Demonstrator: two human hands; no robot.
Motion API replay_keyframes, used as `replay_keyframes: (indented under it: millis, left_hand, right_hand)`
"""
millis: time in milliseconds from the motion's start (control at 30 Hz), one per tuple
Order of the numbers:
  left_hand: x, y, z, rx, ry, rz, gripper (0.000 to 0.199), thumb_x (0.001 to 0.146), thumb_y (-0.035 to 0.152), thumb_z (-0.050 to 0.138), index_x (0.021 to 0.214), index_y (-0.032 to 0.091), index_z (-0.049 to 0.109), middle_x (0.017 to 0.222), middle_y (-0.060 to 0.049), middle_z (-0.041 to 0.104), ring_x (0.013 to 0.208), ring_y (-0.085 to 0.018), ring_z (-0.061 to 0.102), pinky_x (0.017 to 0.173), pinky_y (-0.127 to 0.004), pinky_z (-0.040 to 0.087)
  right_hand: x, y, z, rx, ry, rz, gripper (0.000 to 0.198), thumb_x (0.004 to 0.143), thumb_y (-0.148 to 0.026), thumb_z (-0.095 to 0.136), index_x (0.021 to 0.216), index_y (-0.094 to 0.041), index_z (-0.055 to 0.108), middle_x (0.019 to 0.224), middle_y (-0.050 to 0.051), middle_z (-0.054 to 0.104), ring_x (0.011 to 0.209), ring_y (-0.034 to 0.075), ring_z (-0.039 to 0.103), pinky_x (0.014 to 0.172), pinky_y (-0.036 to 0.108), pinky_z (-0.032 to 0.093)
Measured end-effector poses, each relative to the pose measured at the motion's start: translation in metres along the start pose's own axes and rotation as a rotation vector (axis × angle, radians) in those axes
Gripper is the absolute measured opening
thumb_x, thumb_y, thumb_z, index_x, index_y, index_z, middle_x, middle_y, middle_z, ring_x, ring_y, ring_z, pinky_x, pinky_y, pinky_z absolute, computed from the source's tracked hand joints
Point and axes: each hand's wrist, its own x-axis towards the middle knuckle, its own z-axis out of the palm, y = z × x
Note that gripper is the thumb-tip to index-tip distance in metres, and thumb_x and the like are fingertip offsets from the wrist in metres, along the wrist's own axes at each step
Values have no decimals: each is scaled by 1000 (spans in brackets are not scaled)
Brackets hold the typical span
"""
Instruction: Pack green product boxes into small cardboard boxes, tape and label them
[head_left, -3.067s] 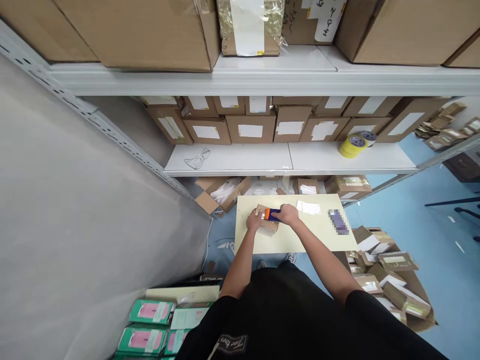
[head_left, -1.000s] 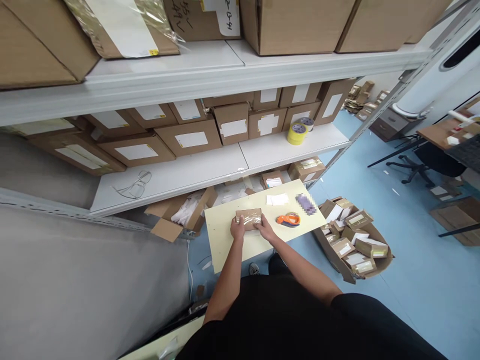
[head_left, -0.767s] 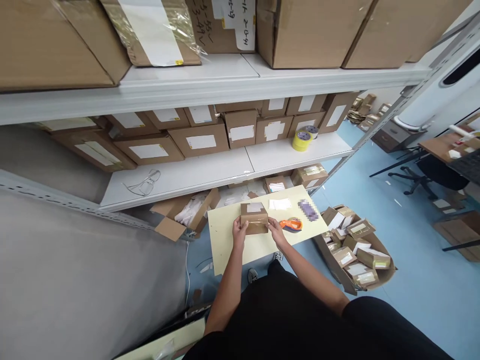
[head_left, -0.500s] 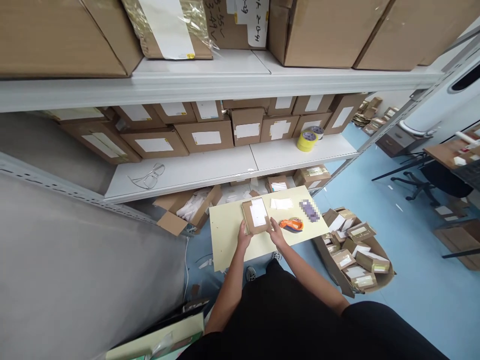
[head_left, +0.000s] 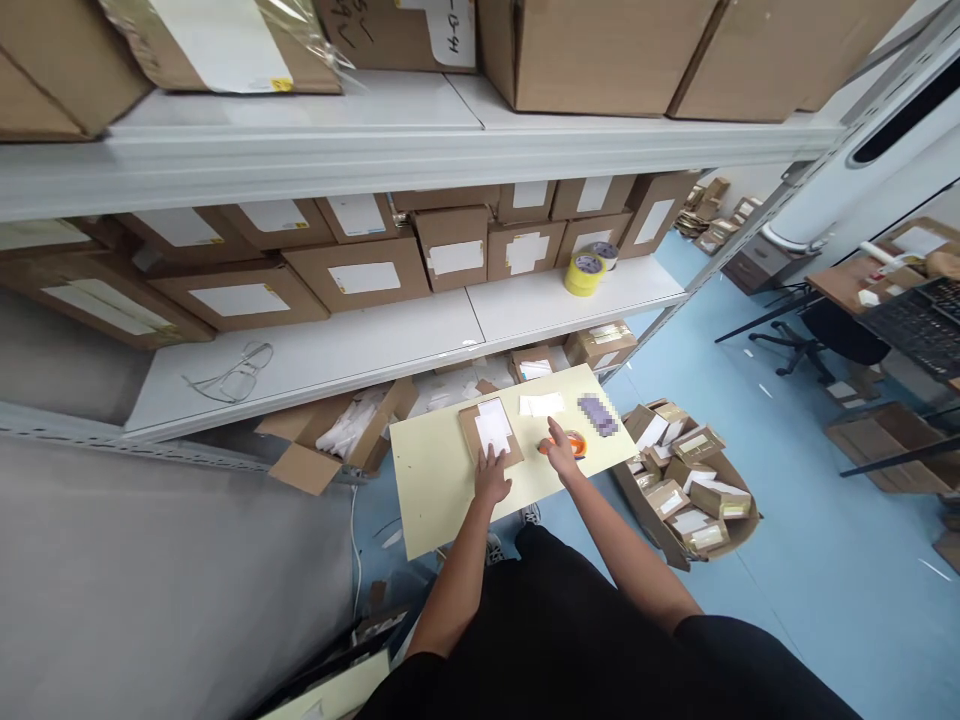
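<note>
A flat brown cardboard box (head_left: pixel 469 425) with white labels lies on the pale yellow board (head_left: pixel 427 490). My left hand (head_left: pixel 491 477) rests on the box's near side, fingers spread over the label. To the right, my right hand (head_left: pixel 559 455) is at an orange, dark-edged object (head_left: pixel 576 444) that looks like a tape dispenser. Its fingers look stretched out, covering the object's left part; a firm grip does not show. Behind these lie white label sheets (head_left: pixel 541 404), and a blurred-out purple item (head_left: pixel 598 414) lies at the board's right.
Labelled boxes (head_left: pixel 356 280), yellow tape rolls (head_left: pixel 583 275) and glasses (head_left: pixel 238 375) occupy the shelf (head_left: pixel 375 355) ahead. An open carton (head_left: pixel 304 465) stands left of the board. Right of it, a large carton (head_left: pixel 664 545) holds several small parcels. Shelf posts flank the board.
The box, held between both hands before, now lies further left on the board under my left hand. My right hand has left it and moved to the orange object. The view has shifted right.
</note>
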Motion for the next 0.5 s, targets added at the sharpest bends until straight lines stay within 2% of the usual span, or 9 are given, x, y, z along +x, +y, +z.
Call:
replay_keyframes:
  millis: [100,233,333,500]
  left_hand:
    - [0,0,0,108,-67,-9,95,81,38,71,165,21,30,176,-9,2,160,-38,-15,130,-55,8]
    - [0,-3,-5,178,-131,-31,97,83,37,69,167,26,22,175,-6,-7,160,-38,-14,127,-56,18]
    - [-1,-2,-8,206,-164,-54,100,83,40,68,168,29,16,174,-4,-13,159,-38,-17,125,-58,23]
    - [-1,0,-11,211,-224,-96,97,85,34,62,169,30,12,173,-1,-17,159,-35,-19,125,-57,21]
  right_hand:
    - [30,7,-19,5,49,70,75,83,-31,55,157,-26,45,162,8,47,144,26,52,109,37,51]
    - [83,21,-36,-78,84,174,70,86,-33,56,155,-23,47,159,11,51,135,26,60,107,36,52]
    - [123,34,-42,-218,75,245,67,88,-34,59,153,-19,49,151,14,59,129,27,64,104,36,53]
    - [179,56,-47,-396,40,285,60,89,-43,65,143,-17,58,135,16,69,119,28,68,96,35,54]
